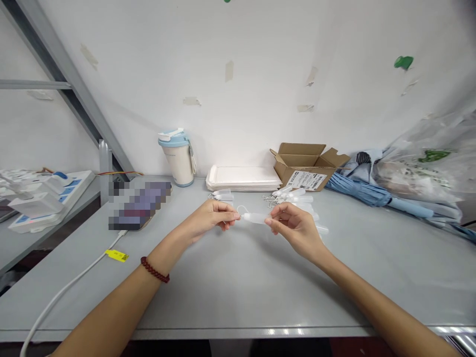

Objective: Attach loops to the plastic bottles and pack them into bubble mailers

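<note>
Above the grey table (230, 287) I hold one small translucent plastic bottle (255, 217) level between both hands. My left hand (211, 218) pinches its cap end, where a thin white loop sticks up. My right hand (293, 229) is closed on the other end. Behind my right hand lies a pile of several similar bottles (297, 197). Two more bottles (222, 195) lie behind my left hand. A dark red bead bracelet is on my left wrist.
At the back stand a white and blue cup (178, 158), a stack of white trays (241, 177) and an open cardboard box (307, 166). A folded blue umbrella (372, 194) and plastic bags lie right. A white cable (74, 282) with a yellow tag runs left.
</note>
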{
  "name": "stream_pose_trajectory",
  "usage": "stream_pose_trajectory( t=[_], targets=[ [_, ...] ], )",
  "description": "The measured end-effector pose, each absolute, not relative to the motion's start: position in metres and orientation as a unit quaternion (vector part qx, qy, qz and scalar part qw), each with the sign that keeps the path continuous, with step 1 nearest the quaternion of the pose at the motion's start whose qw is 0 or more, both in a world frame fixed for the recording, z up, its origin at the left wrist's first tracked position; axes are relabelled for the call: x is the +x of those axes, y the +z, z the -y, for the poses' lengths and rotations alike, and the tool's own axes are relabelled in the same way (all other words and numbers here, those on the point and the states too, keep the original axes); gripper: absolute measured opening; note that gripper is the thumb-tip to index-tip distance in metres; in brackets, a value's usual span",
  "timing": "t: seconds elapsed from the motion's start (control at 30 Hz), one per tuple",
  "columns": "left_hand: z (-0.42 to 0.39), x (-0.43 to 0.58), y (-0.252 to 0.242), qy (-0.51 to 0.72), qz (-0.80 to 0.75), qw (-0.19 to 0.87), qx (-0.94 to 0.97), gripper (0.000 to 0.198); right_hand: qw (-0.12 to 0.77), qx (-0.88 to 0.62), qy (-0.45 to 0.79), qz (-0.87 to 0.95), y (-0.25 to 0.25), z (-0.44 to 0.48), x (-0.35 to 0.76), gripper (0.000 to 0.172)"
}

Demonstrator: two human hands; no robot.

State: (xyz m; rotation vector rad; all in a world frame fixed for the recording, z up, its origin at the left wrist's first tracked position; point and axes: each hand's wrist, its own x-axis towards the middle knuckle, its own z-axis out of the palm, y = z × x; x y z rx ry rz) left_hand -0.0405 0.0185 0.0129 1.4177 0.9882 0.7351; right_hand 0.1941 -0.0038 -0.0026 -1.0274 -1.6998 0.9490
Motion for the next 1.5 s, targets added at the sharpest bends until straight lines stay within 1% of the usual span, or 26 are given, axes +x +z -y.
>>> stream_pose_trajectory(
  t=[0.07, 0.13, 0.2, 0.27, 0.37, 0.47, 0.6, 0.73, 0.97, 1.0, 1.13, 1.2, 1.23, 1.3, 1.37, 1.43, 1.5],
  targets=[
    [-0.023, -0.044, 0.010, 0.321, -0.460, 0.574, 0.596, 0.023, 0.457, -0.425, 0.299, 0.722, -0.005, -0.001, 0.198, 0.016],
    [-0.028, -0.050, 0.005, 0.326, -0.507, 0.545, 0.583, 0.024, 0.468, -0.428, 0.183, 0.752, -0.006, -0.008, 0.204, 0.012],
    [-0.034, -0.056, 0.000, 0.327, -0.552, 0.500, 0.582, 0.025, 0.475, -0.417, 0.081, 0.771, -0.004, -0.015, 0.211, 0.009],
    [-0.039, -0.061, -0.005, 0.323, -0.578, 0.455, 0.596, 0.025, 0.476, -0.399, 0.005, 0.783, -0.001, -0.021, 0.217, 0.007],
    [-0.043, -0.066, -0.009, 0.300, -0.590, 0.411, 0.627, 0.025, 0.458, -0.390, -0.062, 0.796, 0.002, -0.029, 0.226, 0.009],
    [-0.044, -0.070, -0.007, 0.257, -0.602, 0.359, 0.665, 0.027, 0.419, -0.394, -0.095, 0.813, 0.002, -0.035, 0.235, 0.012],
    [-0.043, -0.075, -0.002, 0.211, -0.614, 0.313, 0.693, 0.029, 0.386, -0.405, -0.105, 0.822, 0.000, -0.042, 0.245, 0.019],
    [-0.044, -0.080, -0.002, 0.204, -0.627, 0.282, 0.697, 0.027, 0.370, -0.425, -0.089, 0.821, 0.001, -0.045, 0.252, 0.023],
    [-0.046, -0.086, -0.007, 0.187, -0.657, 0.206, 0.701, 0.022, 0.337, -0.474, -0.047, 0.812, 0.006, -0.048, 0.258, 0.022],
    [-0.045, -0.087, -0.007, 0.193, -0.659, 0.197, 0.700, 0.028, 0.330, -0.475, -0.038, 0.815, 0.006, -0.048, 0.259, 0.022],
    [-0.041, -0.084, -0.005, 0.205, -0.652, 0.187, 0.706, 0.064, 0.289, -0.480, 0.006, 0.828, 0.009, -0.048, 0.264, 0.020],
    [-0.038, -0.079, -0.006, 0.220, -0.632, 0.168, 0.724, 0.074, 0.259, -0.488, 0.029, 0.833, 0.011, -0.047, 0.267, 0.018],
    [-0.037, -0.075, -0.007, 0.232, -0.613, 0.153, 0.740, 0.075, 0.243, -0.493, 0.038, 0.835, 0.012, -0.047, 0.269, 0.018],
    [-0.034, -0.067, -0.010, 0.252, -0.563, 0.122, 0.777, 0.068, 0.213, -0.500, 0.050, 0.838, 0.014, -0.046, 0.271, 0.018],
    [-0.034, -0.061, -0.016, 0.248, -0.530, 0.093, 0.805, 0.055, 0.190, -0.503, 0.052, 0.841, 0.014, -0.045, 0.273, 0.020],
    [-0.035, -0.057, -0.022, 0.231, -0.515, 0.065, 0.823, 0.040, 0.176, -0.504, 0.046, 0.844, 0.014, -0.045, 0.274, 0.021],
    [-0.037, -0.056, -0.027, 0.224, -0.506, 0.037, 0.832, 0.032, 0.173, -0.504, 0.037, 0.845, 0.013, -0.044, 0.275, 0.022]
  ],
)
